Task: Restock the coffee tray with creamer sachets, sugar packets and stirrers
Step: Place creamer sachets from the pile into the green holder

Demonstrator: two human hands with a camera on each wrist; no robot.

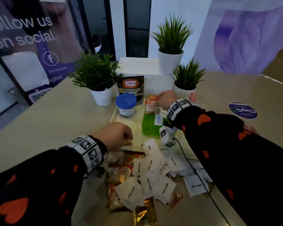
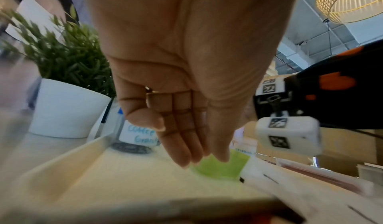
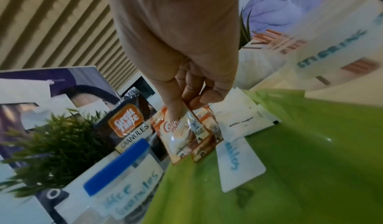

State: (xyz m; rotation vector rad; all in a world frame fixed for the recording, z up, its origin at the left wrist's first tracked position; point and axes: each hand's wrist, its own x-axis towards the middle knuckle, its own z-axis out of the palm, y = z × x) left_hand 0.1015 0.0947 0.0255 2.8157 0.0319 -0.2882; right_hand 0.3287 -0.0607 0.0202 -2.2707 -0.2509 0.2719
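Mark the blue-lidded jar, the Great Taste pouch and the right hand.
blue-lidded jar (image 1: pixel 126 100): head view, on its lid.
Great Taste pouch (image 1: pixel 130 84): head view, on its logo.
right hand (image 1: pixel 166 100): head view, on its back.

Green tray liner (image 1: pixel 149 128), blue jar lid (image 1: pixel 126 100), white sugar packets (image 1: pixel 151 176)

Right hand (image 3: pixel 176 73) reaches far out, thumb + fingers pinching creamer sachets (image 3: pixel 186 132). Left hand (image 2: pixel 182 83) hangs near, palm down, fingers loose, holding nothing. Both arms in dark sleeves.
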